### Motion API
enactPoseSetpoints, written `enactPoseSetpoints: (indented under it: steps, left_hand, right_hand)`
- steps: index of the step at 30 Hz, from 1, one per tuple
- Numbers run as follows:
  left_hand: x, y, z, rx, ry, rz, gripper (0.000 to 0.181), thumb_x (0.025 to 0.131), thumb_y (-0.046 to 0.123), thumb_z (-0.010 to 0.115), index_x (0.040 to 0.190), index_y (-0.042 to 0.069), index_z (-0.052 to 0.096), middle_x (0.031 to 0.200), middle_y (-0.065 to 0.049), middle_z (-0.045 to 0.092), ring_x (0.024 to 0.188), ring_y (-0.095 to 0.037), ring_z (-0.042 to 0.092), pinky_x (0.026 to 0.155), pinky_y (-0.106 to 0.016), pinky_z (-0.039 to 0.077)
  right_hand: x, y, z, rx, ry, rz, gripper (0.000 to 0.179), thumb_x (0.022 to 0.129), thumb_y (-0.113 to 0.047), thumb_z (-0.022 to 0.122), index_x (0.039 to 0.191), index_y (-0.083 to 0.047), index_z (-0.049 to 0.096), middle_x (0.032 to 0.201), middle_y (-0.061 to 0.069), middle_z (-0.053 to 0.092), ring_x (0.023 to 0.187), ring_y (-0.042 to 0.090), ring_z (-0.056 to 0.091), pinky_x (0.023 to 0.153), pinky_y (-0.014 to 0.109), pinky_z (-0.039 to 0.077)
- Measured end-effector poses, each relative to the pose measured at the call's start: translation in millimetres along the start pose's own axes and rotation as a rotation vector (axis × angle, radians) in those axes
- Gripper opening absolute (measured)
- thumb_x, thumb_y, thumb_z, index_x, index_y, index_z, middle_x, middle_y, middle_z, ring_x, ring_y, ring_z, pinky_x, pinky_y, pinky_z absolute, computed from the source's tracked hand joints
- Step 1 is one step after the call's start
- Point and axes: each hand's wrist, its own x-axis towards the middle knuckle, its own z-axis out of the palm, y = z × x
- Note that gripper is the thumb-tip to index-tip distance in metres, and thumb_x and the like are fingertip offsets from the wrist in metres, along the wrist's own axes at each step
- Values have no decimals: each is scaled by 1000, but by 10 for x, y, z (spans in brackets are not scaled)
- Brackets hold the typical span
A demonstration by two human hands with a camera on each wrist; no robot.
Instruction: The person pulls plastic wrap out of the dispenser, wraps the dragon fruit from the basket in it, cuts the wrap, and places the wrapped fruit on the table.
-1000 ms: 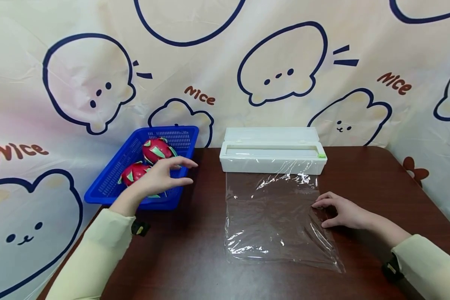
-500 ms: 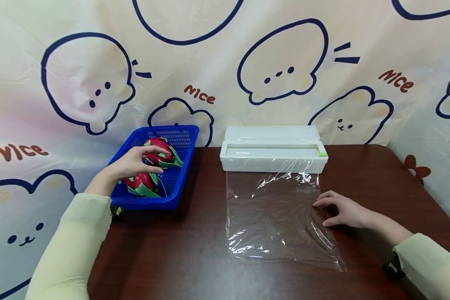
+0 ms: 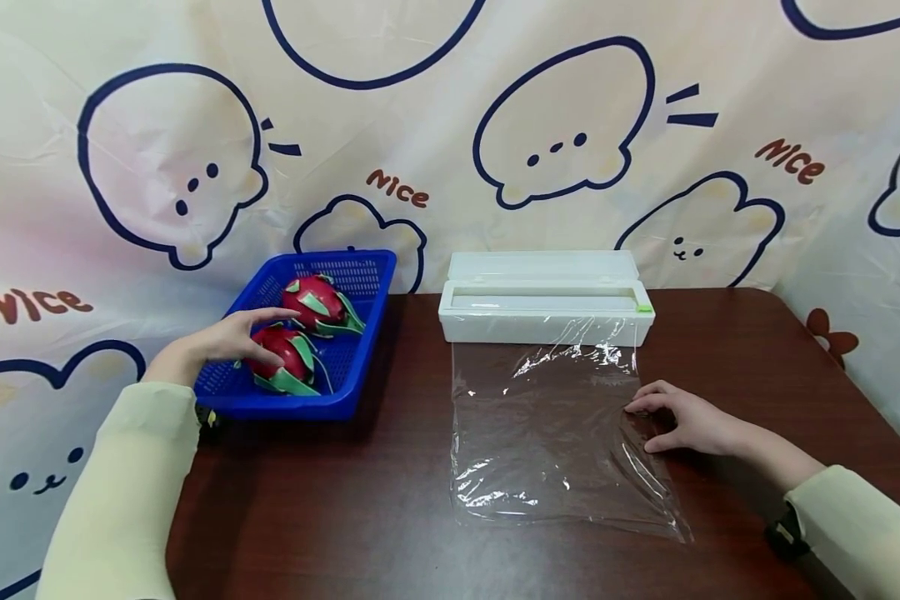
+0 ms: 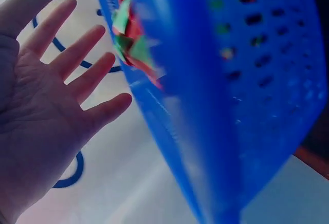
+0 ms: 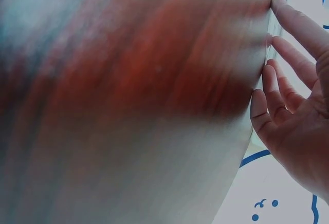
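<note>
In the head view my left hand (image 3: 221, 340) reaches over the left side of a blue plastic basket (image 3: 354, 387). Its fingers and thumb spread around the nearer red-and-green dragon fruit (image 3: 281, 343), partly covering it. The left wrist view shows the fingers extended and apart, beside the basket wall (image 4: 205, 106). A second dragon fruit (image 3: 317, 302) lies behind the first. On the right, my right hand (image 3: 693, 425) rests its fingertips on the right edge of a sheet of clear cling film (image 3: 540, 433). In the right wrist view its fingertips touch the table surface.
The film runs out from a white cling film dispenser (image 3: 547, 331) with its lid raised, at the back of the brown wooden table (image 3: 390, 517). A cartoon-printed cloth (image 3: 435, 125) hangs behind the table and along its sides.
My left hand has moved left and slightly down, from the basket's right side to the nearer dragon fruit. The right hand and the film have stayed in place.
</note>
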Motion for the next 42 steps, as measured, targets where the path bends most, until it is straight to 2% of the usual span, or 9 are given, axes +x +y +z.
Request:
enactPoseSetpoints:
  steps: [5,12,18,23,30,33,38,42]
  left_hand:
    - [6,-122,35,-4,-10,-25,77,84,16,77,147,2,36,145,-37,23,126,-57,27,96,-71,30]
    - [52,-244,97,-15,-19,-64,89,80,15,80,150,1,28,143,-38,23,124,-56,29,99,-70,27]
    - [88,-308,128,-10,18,-70,88,81,11,79,151,0,26,141,-38,27,122,-54,34,99,-68,31]
    - [150,-315,145,17,53,-55,89,82,20,80,150,-1,27,142,-37,29,121,-53,36,98,-65,34]
    - [204,-330,182,59,95,-67,89,83,31,79,149,-2,29,144,-36,30,122,-52,37,98,-64,35]
    - [230,-338,204,70,112,-73,89,82,35,79,148,-2,30,145,-34,30,123,-51,36,98,-64,35]
    - [239,-344,232,71,122,-89,94,80,42,79,147,-2,30,145,-33,30,123,-50,36,98,-64,35]
    - [214,-377,241,82,118,-74,96,80,40,80,148,-2,26,144,-34,31,121,-50,39,95,-63,38]
  right_hand:
    - [0,-12,20,7,0,-4,49,75,-31,84,117,-11,69,120,8,52,106,26,52,85,39,45]
    - [-15,-13,31,3,-5,-5,48,75,-32,84,116,-11,69,120,9,52,105,27,53,85,39,45]
    - [-10,-5,23,-1,-8,16,48,75,-31,84,117,-12,69,120,6,52,105,21,52,85,37,46]
    - [-5,3,1,1,-1,-2,48,75,-31,84,116,-11,69,119,7,52,103,22,52,84,38,46]
    - [-4,5,4,6,5,5,49,75,-31,84,117,-13,69,120,6,52,104,19,52,85,36,46]
    - [-3,8,4,2,13,-7,49,74,-32,85,116,-12,69,120,8,52,105,23,52,85,38,45]
    - [2,14,10,-7,17,-5,48,74,-32,85,115,-13,69,120,7,52,107,27,51,86,39,45]
    - [0,17,6,-11,15,-7,48,75,-32,84,116,-12,69,120,7,52,108,28,51,87,40,44]
